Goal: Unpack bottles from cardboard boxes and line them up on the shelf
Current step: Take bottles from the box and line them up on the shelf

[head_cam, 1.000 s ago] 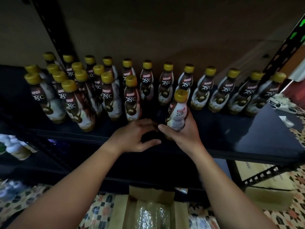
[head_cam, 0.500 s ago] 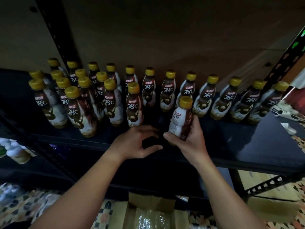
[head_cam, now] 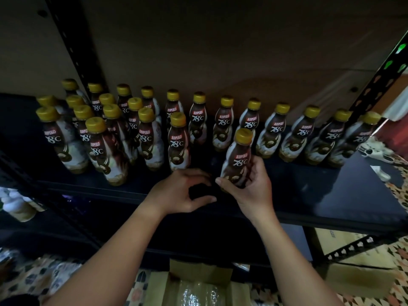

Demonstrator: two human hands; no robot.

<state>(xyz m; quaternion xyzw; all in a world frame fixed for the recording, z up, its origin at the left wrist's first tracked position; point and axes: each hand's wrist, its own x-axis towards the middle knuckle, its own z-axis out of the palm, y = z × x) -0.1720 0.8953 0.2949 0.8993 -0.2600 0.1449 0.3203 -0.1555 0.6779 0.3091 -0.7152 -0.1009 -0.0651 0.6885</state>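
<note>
Open cardboard box [head_cam: 198, 283] at 6 o'clock, cut off by the frame; contents under glossy wrap, not legible. Left hand [head_cam: 180, 192] at centre, fingers curled around a dark gap; cannot tell whether it holds anything. Right hand [head_cam: 249, 186], just at its 3 o'clock, grips a gold-capped bottle [head_cam: 238, 157] upright at the shelf [head_cam: 320, 191] front. Beyond, bottle rows [head_cam: 223, 124] stand at 12; the 10 o'clock cluster overlaps, labels partly hidden.

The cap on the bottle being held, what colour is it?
The cap is mustard yellow, clearest in the head view.
</note>
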